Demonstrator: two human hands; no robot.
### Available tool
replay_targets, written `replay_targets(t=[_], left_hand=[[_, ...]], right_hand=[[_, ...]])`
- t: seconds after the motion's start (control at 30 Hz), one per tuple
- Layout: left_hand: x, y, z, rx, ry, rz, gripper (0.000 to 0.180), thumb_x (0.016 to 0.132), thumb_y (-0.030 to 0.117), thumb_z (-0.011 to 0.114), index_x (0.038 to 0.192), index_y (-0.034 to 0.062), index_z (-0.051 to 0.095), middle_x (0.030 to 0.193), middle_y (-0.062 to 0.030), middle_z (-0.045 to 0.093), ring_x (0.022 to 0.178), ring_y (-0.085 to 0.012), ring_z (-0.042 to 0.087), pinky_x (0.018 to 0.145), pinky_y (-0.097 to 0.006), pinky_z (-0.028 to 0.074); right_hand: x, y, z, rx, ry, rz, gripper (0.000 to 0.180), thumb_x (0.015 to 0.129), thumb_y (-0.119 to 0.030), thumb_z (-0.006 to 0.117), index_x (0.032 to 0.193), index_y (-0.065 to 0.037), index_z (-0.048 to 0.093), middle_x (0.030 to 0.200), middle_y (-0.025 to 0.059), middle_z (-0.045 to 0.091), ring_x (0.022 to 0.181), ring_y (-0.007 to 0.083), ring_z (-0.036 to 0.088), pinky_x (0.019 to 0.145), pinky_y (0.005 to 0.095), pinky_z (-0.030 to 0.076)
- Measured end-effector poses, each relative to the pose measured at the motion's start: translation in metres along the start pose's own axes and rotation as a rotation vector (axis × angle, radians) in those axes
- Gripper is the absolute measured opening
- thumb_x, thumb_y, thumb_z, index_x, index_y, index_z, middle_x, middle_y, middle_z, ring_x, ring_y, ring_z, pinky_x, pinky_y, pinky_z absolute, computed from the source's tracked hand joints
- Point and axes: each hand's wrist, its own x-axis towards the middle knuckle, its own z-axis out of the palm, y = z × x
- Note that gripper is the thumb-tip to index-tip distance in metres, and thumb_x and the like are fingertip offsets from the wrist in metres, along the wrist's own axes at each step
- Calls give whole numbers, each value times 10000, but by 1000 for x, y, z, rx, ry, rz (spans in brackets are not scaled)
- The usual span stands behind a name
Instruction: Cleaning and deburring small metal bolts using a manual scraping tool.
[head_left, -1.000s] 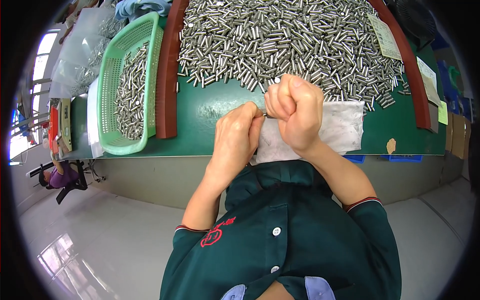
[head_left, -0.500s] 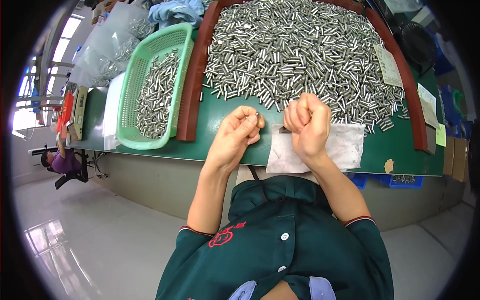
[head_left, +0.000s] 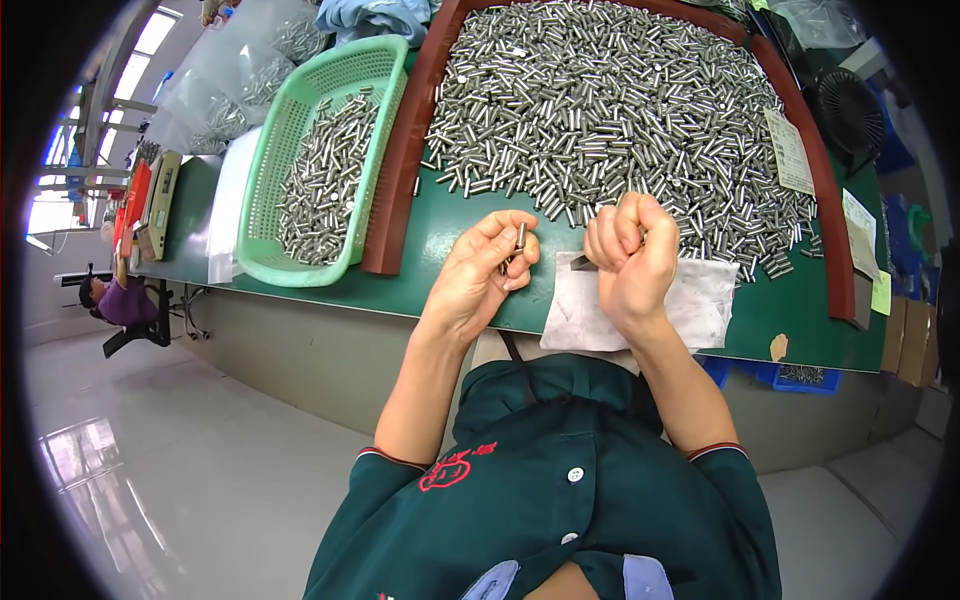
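My left hand (head_left: 478, 272) is closed, with a short shiny metal pin (head_left: 520, 236) pinched upright between thumb and fingers. More metal shows lower in its curled fingers, too small to make out. To the right, my right hand (head_left: 637, 258) forms a fist around a thin dark flat tool (head_left: 582, 263). Only the tool's tip sticks out toward the left hand; the rest is hidden. Under the right hand lies a stained white cloth (head_left: 690, 308) by the table's near edge. Beyond both hands spreads a big heap of similar metal pins (head_left: 600, 110).
Red-brown rails (head_left: 392, 215) border the heap. Left of them stands a green plastic basket (head_left: 252, 200) part-filled with pins. Plastic bags (head_left: 205, 110) lie behind it. A black fan (head_left: 848, 110) sits at far right, and a person in purple (head_left: 128, 303) is at far left.
The pin now stands further out of my left fingertips. Both hands appear slightly further right, and the whole view has shifted a little. The right fist keeps its grip.
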Motion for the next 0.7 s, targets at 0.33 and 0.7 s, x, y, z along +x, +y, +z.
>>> replay_targets(t=[0.33, 0.7], left_hand=[[-23, 49, 8, 337, 264, 427, 185, 897, 161, 413, 963, 7, 492, 624, 33, 362, 514, -29, 271, 425, -165, 213], [-14, 84, -8, 1816, 601, 996, 108, 704, 29, 603, 802, 7, 563, 809, -129, 547, 790, -288, 516, 701, -352, 400]], right_hand=[[-1, -2, -2, -3, 9, 5, 356, 851, -198, 315, 513, -97, 262, 406, -2, 254, 371, 75, 176, 361, 230, 158], [-1, 0, 0, -7, -1, 11, 344, 844, -191, 313, 517, -95, 266, 411, -2, 256, 374, 73, 176, 363, 228, 156]])
